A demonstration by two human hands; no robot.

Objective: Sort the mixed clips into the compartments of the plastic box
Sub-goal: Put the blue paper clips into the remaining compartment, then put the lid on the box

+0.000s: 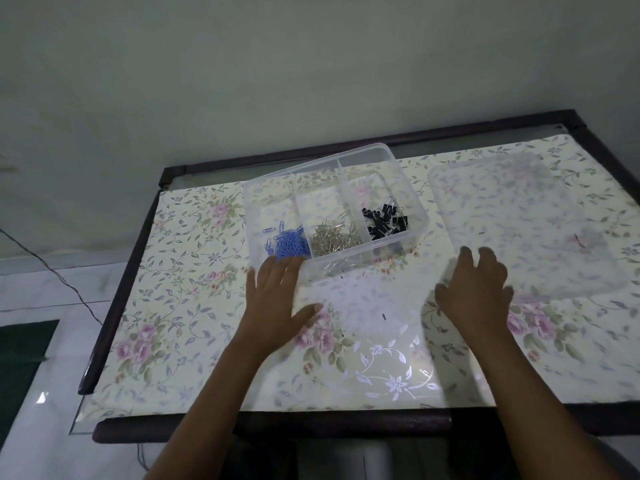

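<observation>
A clear plastic box (377, 157) with three compartments stands on the table, turned at an angle. Blue paper clips (289, 244) fill the left compartment, silver paper clips (335, 237) the middle one, and black binder clips (385, 220) the right one. My left hand (277, 299) lies flat with spread fingers at the box's near left corner, fingertips touching its wall. My right hand (476, 292) hovers open to the right of the box, holding nothing. It is blurred by motion.
A clear plastic lid (519, 223) lies flat to the right of the box. The table (194, 306) has a floral cover under glass and a dark frame. A wall stands behind it. A thin cable (52, 271) runs across the tiled floor at left.
</observation>
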